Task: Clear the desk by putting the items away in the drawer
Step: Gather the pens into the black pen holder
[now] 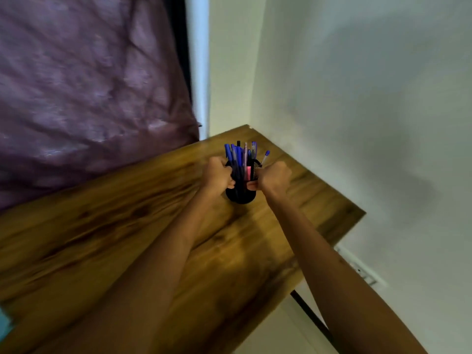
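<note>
A: We have 1 head view, blurred by motion. Where do we locate the task item?

B: We locate the black mesh pen holder [240, 192] standing upright on the wooden desk [127, 238], toward its far right corner, near the white wall [357, 98]. It holds a bundle of pens [238, 155], most with blue caps, plus 1 pink-bodied one; 1 blue-capped pen [265, 157] leans out to the right.

A: What do we record for the hands?

B: Both arms reach forward across the desk. We see the left hand [218, 175] on the holder's left side, fingers curled around the mesh wall with the thumb tip showing at the front. The right hand [274, 176] is on the holder's right side, likewise curled around it, thumb at the front. So we log 2 hands gripping 1 holder between them.

A: Is the holder's base touching the desk?

B: We cannot tell; blur hides the contact line.

A: What else do we note?

B: A purple curtain [89, 85] hangs along the desk's far left edge. A black desk leg [314, 320] shows below the right edge, and a white wall socket plate [360, 269] sits on the wall near the right forearm.
</note>
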Demonstrator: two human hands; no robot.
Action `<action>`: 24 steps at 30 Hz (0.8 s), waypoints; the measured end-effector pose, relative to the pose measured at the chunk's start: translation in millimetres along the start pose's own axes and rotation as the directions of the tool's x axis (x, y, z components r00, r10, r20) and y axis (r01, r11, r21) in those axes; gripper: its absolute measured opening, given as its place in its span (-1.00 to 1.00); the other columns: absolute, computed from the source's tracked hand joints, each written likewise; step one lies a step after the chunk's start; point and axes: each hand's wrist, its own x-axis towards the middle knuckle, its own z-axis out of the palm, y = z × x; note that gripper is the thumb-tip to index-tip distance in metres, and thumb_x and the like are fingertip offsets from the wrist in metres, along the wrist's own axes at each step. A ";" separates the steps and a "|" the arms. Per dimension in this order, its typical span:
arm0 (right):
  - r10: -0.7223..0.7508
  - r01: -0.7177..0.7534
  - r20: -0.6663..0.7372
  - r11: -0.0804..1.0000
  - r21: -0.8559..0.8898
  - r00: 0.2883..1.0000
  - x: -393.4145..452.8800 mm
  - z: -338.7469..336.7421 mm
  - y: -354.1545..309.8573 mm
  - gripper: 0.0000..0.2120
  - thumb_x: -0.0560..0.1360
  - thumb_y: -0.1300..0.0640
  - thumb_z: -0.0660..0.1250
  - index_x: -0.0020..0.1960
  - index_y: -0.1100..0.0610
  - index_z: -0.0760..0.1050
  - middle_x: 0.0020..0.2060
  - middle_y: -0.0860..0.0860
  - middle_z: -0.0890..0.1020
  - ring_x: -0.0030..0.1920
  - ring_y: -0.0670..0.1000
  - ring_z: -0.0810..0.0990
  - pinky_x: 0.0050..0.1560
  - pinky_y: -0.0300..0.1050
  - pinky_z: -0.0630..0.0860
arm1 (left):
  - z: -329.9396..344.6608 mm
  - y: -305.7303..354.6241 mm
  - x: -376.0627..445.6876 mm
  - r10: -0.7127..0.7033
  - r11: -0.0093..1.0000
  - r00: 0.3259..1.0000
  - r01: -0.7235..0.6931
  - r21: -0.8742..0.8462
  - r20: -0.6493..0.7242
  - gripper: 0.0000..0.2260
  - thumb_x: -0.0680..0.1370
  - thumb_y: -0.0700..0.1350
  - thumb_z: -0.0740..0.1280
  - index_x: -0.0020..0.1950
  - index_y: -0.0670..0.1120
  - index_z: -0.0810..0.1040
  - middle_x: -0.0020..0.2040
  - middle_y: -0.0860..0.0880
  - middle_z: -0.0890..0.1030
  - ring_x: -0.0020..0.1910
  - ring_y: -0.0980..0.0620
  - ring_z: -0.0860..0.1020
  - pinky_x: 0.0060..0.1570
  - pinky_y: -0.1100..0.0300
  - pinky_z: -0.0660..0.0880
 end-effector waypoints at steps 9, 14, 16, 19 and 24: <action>0.090 -0.101 -0.196 0.994 -0.045 0.976 88.8 -104.3 48.3 -0.82 0.55 0.26 0.23 -0.23 0.23 0.45 -0.42 0.16 0.64 -0.45 0.07 0.65 -0.38 -0.12 0.56 | 157.2 31.1 22.8 0.056 0.998 0.992 -0.060 0.025 0.115 -0.85 0.58 -0.34 0.15 0.03 -0.30 0.50 -0.38 -0.14 0.50 -0.48 -0.04 0.49 -0.18 -0.11 0.62; 0.125 -0.139 -0.219 0.989 -0.048 0.968 116.3 -128.8 64.3 -0.77 0.58 0.30 0.19 -0.25 0.26 0.46 -0.35 0.21 0.65 -0.50 0.04 0.59 -0.48 -0.19 0.49 | 199.6 37.6 27.0 0.042 0.997 0.991 -0.049 0.052 0.123 -0.89 0.59 -0.30 0.17 0.01 -0.20 0.48 -0.24 -0.19 0.54 -0.42 -0.04 0.51 -0.18 -0.07 0.63; 0.159 -0.166 -0.217 0.986 -0.015 0.963 123.1 -132.9 69.3 -0.81 0.58 0.31 0.21 -0.19 0.30 0.50 -0.33 0.22 0.65 -0.47 0.06 0.61 -0.36 -0.10 0.60 | 208.5 37.9 29.5 0.023 0.998 0.990 -0.030 0.049 0.137 -0.85 0.60 -0.30 0.17 0.12 -0.25 0.47 -0.24 -0.19 0.55 -0.40 -0.03 0.52 -0.17 -0.07 0.63; 0.179 -0.177 -0.228 0.984 0.032 0.957 130.6 -134.4 73.1 -0.85 0.56 0.32 0.25 -0.09 0.36 0.56 -0.32 0.22 0.65 -0.43 0.10 0.65 -0.26 -0.01 0.66 | 214.4 41.2 33.3 0.014 0.999 0.986 -0.018 0.028 0.163 -0.77 0.61 -0.31 0.16 0.25 -0.26 0.44 -0.31 -0.13 0.52 -0.41 0.00 0.51 -0.13 -0.06 0.63; 0.175 -0.166 -0.260 0.985 0.054 0.950 135.3 -137.0 74.1 -0.87 0.56 0.32 0.27 -0.08 0.37 0.56 -0.31 0.23 0.66 -0.40 0.14 0.67 -0.26 0.02 0.66 | 214.5 48.8 33.2 -0.069 0.989 0.971 0.096 -0.110 0.231 -0.67 0.61 -0.34 0.17 0.38 -0.26 0.35 -0.28 -0.15 0.51 -0.41 0.03 0.48 -0.05 -0.01 0.60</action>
